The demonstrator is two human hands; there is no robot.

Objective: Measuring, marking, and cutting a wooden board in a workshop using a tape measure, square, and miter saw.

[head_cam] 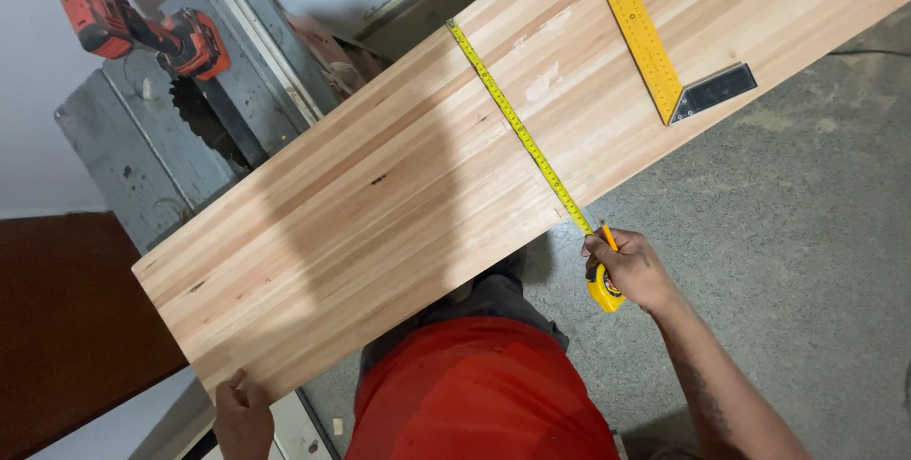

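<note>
— Stretching a yellow tape measure (520,128) straight across the wooden board (399,194), from far edge to near edge. Resting on a grey table saw (161,151) serving as the bench, with the board's long axis running from lower left to upper right and the tape crossing it roughly square.

— Gripping what, on the right?

— Right hand (634,270) clamped around the tape's yellow case (604,287) just past the near edge, with an orange pencil (608,237) pinched in the same fingers. Left hand (242,413) curled over the board's lower-left corner, pressing it down.

— Worrying about anything?

— Possibly: overhanging well past the saw toward the right, so risking a tip if the left hand lets go. Also risking a skewed reading if the tape drifts off square, or the far hook slipping off under the pull.

— Lying nearby?

— A yellow-bladed try square (655,52) lying on the board's upper right, well apart from the tape; a red cordless drill (123,28) sitting on the saw beyond the far edge.
</note>
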